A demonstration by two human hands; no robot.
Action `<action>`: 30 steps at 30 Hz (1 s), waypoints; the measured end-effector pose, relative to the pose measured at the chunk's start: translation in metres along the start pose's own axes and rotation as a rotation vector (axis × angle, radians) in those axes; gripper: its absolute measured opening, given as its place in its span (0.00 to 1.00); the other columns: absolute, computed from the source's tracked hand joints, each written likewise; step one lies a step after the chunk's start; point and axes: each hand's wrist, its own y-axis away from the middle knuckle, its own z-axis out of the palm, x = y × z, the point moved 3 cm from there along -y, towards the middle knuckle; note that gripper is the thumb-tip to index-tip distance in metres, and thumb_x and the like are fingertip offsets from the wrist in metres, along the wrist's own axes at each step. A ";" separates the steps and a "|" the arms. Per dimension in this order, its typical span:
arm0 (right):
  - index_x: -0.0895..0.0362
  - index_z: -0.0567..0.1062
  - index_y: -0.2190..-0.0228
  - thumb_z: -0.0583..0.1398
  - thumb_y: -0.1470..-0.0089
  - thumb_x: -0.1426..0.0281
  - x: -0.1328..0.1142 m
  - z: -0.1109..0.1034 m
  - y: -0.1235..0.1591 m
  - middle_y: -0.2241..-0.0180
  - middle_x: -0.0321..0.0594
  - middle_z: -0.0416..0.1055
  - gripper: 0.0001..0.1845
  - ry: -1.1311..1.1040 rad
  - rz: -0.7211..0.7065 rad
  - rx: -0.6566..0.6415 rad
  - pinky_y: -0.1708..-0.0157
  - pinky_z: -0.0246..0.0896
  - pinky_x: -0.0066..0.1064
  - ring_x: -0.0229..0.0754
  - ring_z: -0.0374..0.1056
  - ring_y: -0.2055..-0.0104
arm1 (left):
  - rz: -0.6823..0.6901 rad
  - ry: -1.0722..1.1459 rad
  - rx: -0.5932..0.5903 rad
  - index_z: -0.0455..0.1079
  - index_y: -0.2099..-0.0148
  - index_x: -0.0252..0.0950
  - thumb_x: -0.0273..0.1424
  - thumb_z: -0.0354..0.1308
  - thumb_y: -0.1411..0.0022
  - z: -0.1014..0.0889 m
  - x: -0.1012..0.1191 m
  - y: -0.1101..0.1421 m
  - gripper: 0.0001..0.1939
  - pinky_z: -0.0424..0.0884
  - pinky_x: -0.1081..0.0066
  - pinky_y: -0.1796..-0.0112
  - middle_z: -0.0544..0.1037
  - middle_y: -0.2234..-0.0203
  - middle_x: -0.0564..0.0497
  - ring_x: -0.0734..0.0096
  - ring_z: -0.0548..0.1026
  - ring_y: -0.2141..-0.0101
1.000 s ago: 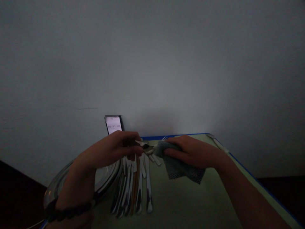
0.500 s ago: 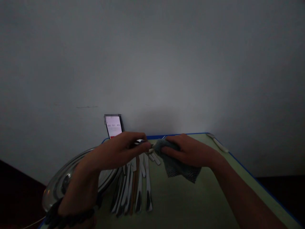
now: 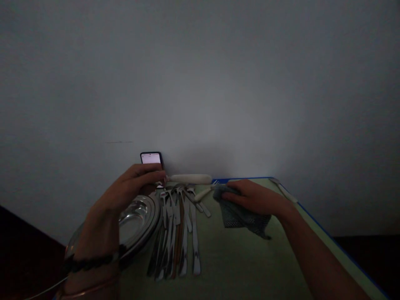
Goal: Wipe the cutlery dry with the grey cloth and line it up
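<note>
My left hand point(image 3: 139, 183) pinches one end of a white-handled utensil point(image 3: 190, 178) between thumb and fingers. Its thick handle points right, level above the table; its head is hidden in my grip, so its kind does not show. My right hand point(image 3: 250, 196) is closed on a crumpled grey-green cloth point(image 3: 242, 212), which hangs over the table. A fork with a pale handle point(image 3: 203, 194) lies just left of the cloth. Below and between my hands, several metal knives, forks and spoons point(image 3: 184, 233) are spread side by side.
Stacked steel plates or bowls point(image 3: 139, 221) stand at the left, partly behind my forearm. A lit phone point(image 3: 151, 158) leans on the wall point(image 3: 200, 83). Another white-handled utensil point(image 3: 284, 191) lies along the right edge of the green table point(image 3: 225, 262).
My left hand has moved left, away from the cloth, and the white handle now shows between my hands. My right hand has shifted slightly right with the cloth.
</note>
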 end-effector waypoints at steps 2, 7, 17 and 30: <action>0.59 0.73 0.67 0.50 0.44 0.61 0.001 0.018 -0.001 0.67 0.44 0.73 0.17 0.002 -0.020 -0.047 0.67 0.58 0.32 0.41 0.67 0.66 | -0.010 0.082 0.016 0.63 0.75 0.34 0.39 0.51 0.43 0.002 0.001 -0.001 0.14 0.53 0.79 0.83 0.60 0.84 0.58 0.81 0.57 0.83; 0.58 0.64 0.51 0.53 0.46 0.59 0.008 0.048 0.013 0.57 0.48 0.70 0.24 -0.170 0.090 0.047 0.61 0.62 0.36 0.44 0.68 0.60 | 0.081 -0.104 -0.108 0.66 0.73 0.33 0.39 0.49 0.41 0.026 0.018 -0.010 0.16 0.57 0.78 0.79 0.63 0.83 0.57 0.78 0.61 0.79; 0.57 0.63 0.54 0.50 0.43 0.69 0.008 0.048 0.046 0.58 0.47 0.69 0.14 0.073 0.013 0.496 0.58 0.62 0.38 0.44 0.66 0.57 | 0.239 -0.042 -0.274 0.68 0.65 0.32 0.38 0.47 0.39 0.097 0.036 -0.025 0.14 0.63 0.76 0.74 0.72 0.75 0.52 0.74 0.68 0.75; 0.60 0.72 0.59 0.48 0.43 0.69 0.140 0.035 0.110 0.63 0.49 0.70 0.16 0.428 0.567 0.490 0.57 0.57 0.35 0.47 0.64 0.57 | 0.201 -0.531 -0.294 0.64 0.50 0.31 0.35 0.50 0.43 0.227 0.022 -0.057 0.20 0.62 0.61 0.53 0.68 0.54 0.39 0.57 0.66 0.53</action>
